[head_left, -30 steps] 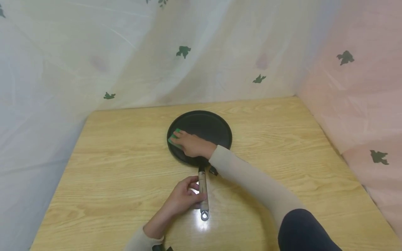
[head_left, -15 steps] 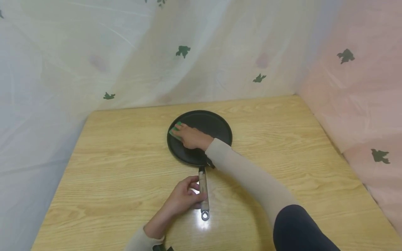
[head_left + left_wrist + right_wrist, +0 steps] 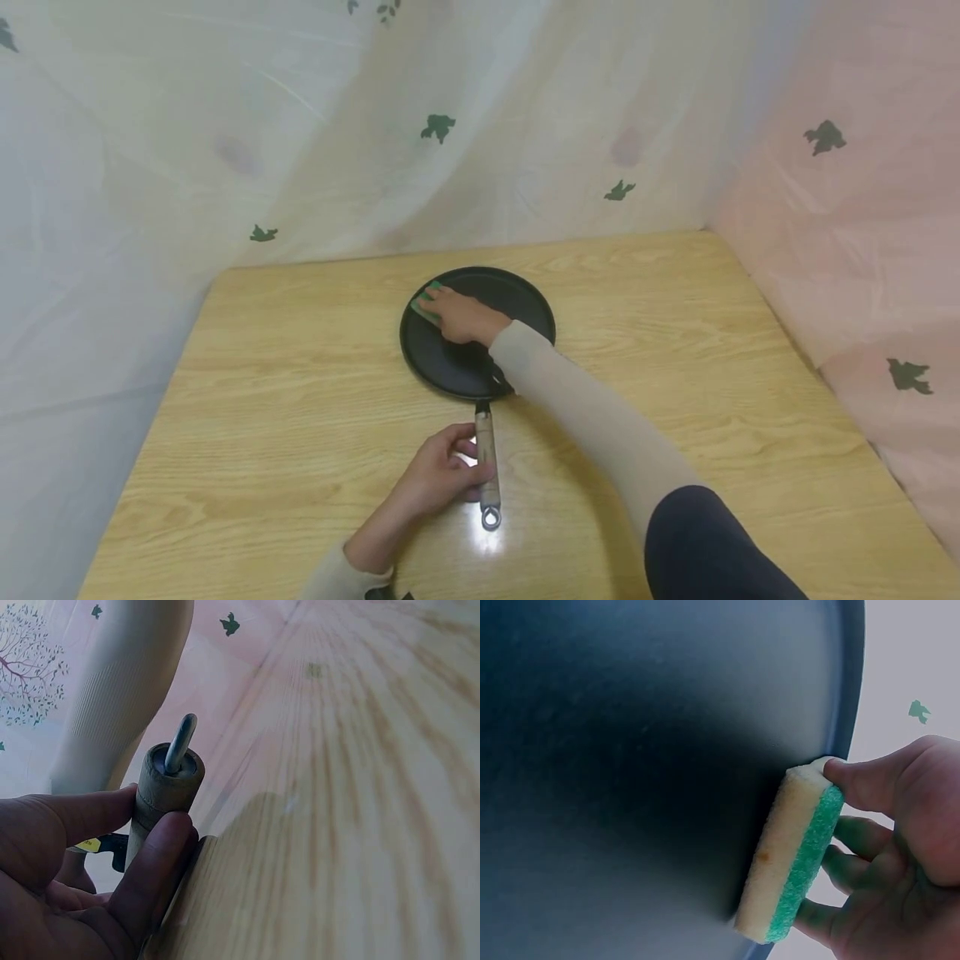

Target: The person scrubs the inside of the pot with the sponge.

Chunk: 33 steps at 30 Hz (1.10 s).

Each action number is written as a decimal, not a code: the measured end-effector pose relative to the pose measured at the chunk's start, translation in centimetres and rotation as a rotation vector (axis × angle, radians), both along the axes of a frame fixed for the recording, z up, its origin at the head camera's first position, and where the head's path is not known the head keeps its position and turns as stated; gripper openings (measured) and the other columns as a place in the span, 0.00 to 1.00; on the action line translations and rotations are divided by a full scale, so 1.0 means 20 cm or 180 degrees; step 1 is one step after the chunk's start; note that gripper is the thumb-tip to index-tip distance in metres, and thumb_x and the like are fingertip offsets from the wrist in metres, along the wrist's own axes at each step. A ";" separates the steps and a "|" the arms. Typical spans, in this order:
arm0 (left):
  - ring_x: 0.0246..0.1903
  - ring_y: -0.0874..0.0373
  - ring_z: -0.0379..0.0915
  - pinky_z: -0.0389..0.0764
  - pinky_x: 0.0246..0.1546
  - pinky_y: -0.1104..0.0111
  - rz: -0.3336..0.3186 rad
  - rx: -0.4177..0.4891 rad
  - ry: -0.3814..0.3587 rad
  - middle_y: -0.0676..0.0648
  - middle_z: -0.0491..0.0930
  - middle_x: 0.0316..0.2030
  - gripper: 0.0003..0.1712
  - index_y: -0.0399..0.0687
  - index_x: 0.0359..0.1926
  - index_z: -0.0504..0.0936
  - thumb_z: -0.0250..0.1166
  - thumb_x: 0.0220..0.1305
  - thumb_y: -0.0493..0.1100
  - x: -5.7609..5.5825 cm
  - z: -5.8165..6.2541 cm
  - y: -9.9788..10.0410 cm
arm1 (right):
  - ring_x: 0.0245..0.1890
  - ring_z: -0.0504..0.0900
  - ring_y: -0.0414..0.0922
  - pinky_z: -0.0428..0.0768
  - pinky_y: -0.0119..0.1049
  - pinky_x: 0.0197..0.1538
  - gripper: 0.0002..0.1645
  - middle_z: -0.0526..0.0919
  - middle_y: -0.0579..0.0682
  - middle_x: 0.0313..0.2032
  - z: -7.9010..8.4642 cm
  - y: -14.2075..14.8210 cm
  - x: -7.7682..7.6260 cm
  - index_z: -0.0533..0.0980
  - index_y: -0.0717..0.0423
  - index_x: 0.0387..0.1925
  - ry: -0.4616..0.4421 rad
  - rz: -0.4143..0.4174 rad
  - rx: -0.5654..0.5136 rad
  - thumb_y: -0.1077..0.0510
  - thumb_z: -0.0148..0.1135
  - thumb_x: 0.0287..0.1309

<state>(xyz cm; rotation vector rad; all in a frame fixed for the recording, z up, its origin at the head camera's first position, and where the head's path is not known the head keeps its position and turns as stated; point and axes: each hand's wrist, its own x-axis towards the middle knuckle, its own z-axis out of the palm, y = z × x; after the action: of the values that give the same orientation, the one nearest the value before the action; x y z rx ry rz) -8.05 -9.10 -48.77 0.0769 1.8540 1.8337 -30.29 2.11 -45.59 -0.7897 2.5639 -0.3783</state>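
A flat black frying pan [image 3: 450, 358] lies on the wooden table, its wood-look handle [image 3: 486, 446] pointing toward me. My left hand [image 3: 442, 473] grips that handle from the left, with the thumb and fingers about it. The left wrist view shows the handle's end [image 3: 169, 784] with its metal loop between thumb and fingers. Over the pan's far left part, my right hand [image 3: 465, 317] holds a sponge [image 3: 427, 308]. In the right wrist view, the cream side of the sponge [image 3: 784, 855] faces the pan surface, and fingers and thumb touch its green side and end.
The light wooden table [image 3: 262, 400] spreads around the pan on all sides. A pale curtain [image 3: 337, 150] with green bird shapes hangs behind it, and a pink one [image 3: 847, 250] stands along the right side. My right sleeve crosses above the table.
My right hand and the sponge have slid away from me along the pan's left side, toward its far rim. The left hand and the handle have stayed in place.
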 end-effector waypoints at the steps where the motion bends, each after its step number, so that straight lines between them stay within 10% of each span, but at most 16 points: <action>1: 0.32 0.58 0.79 0.95 0.35 0.59 0.0000 -0.0001 -0.0016 0.39 0.77 0.45 0.42 0.22 0.72 0.64 0.73 0.61 0.30 0.00 0.00 0.00 | 0.84 0.40 0.52 0.56 0.57 0.84 0.40 0.43 0.52 0.84 0.00 0.01 0.00 0.51 0.45 0.85 -0.0011 -0.0014 -0.0013 0.65 0.49 0.79; 33: 0.32 0.58 0.80 0.95 0.35 0.58 -0.0008 -0.0095 0.0001 0.39 0.77 0.46 0.42 0.23 0.73 0.65 0.74 0.62 0.30 -0.02 -0.01 0.00 | 0.83 0.43 0.55 0.48 0.53 0.86 0.37 0.45 0.57 0.84 -0.01 0.34 -0.07 0.55 0.51 0.83 0.0120 -0.0321 -0.0212 0.62 0.50 0.80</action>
<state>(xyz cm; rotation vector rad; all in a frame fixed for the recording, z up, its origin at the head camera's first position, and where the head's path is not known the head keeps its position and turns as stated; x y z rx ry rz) -8.41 -9.07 -48.92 0.0687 1.8801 1.8038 -31.77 8.86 -45.89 -0.6986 2.6455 -0.4869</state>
